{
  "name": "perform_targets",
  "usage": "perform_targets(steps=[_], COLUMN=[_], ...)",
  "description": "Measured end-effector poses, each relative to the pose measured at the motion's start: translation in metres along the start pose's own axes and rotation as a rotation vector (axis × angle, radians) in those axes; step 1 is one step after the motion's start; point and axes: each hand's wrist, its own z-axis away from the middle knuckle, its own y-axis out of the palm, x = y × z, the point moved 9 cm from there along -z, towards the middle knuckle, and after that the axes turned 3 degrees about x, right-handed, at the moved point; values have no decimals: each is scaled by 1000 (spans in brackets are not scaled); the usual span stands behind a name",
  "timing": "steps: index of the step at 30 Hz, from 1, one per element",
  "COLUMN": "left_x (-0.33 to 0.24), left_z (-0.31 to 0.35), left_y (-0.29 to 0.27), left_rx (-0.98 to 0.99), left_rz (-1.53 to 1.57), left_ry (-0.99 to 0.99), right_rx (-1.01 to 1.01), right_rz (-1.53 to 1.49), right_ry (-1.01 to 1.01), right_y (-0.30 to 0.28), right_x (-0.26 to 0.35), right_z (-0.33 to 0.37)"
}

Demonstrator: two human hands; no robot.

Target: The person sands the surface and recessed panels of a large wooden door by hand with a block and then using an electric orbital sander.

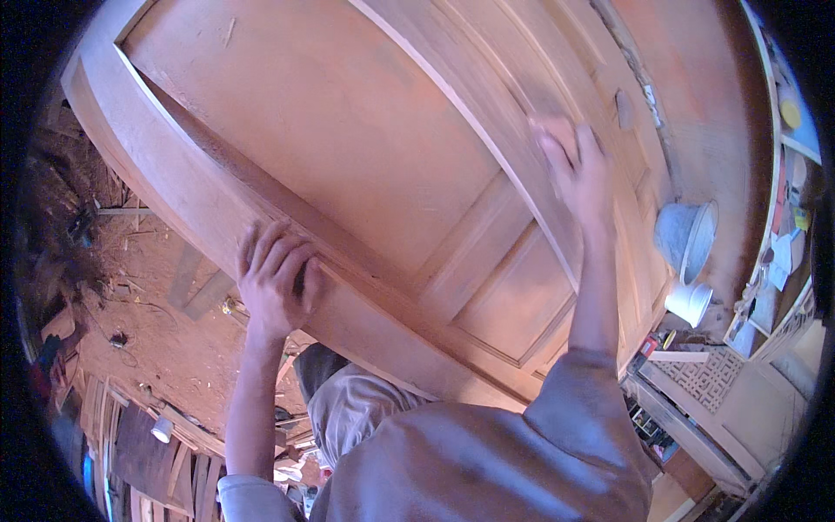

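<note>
Head view: L hand (277, 277), open, fingers bent, rests on wooden frame (165, 161) atop panelled door (304, 96); R hand (583, 174) grips small pinkish block (557, 132) (blurred, kind unclear) to its right. Poss. risk: light L hold lets frame slip. Block's underside hidden; frame top cut off.
</note>
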Motion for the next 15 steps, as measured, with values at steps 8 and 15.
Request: perform_targets(steps=[8,15], left_x=[-4,-3], left_z=[0,-2], left_y=[2,0], left_rx=[23,27], left_rz=[41,56], left_ry=[-33,27], right_rx=[188,27], right_rz=[246,210], right_ry=[10,-201], right_y=[37,59], right_x=[-54,20], right_z=[111,31])
